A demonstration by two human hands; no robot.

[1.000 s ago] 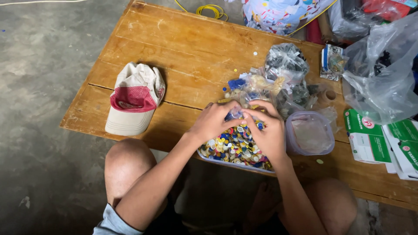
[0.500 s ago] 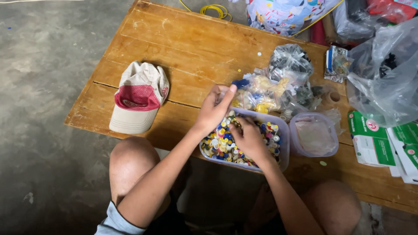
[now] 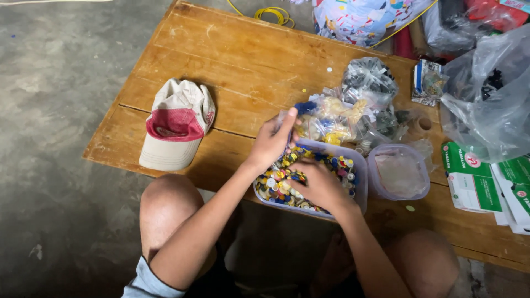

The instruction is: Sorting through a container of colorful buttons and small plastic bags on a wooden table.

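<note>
A clear plastic tub [image 3: 361, 190] full of small colourful round pieces [image 3: 273, 185] stands at the near edge of the wooden table [image 3: 221, 60], in front of my knees. My left hand [image 3: 272, 142] is raised over the tub's far left corner with its fingers bunched and pointing up; whether anything is pinched between them is unclear. My right hand [image 3: 318, 185] lies inside the tub, palm down, its fingers curled into the pieces.
The tub's clear lid [image 3: 398, 172] lies to its right. Small bags of parts [image 3: 337, 116] are piled just behind it. A red and beige cap [image 3: 176, 124] lies to the left. A big clear bag [image 3: 488, 105] and green-white boxes [image 3: 469, 176] crowd the right.
My hands, together over the tub a second ago, have parted. The left rose to the far left corner and closed its fingers; the right sank into the pieces.
</note>
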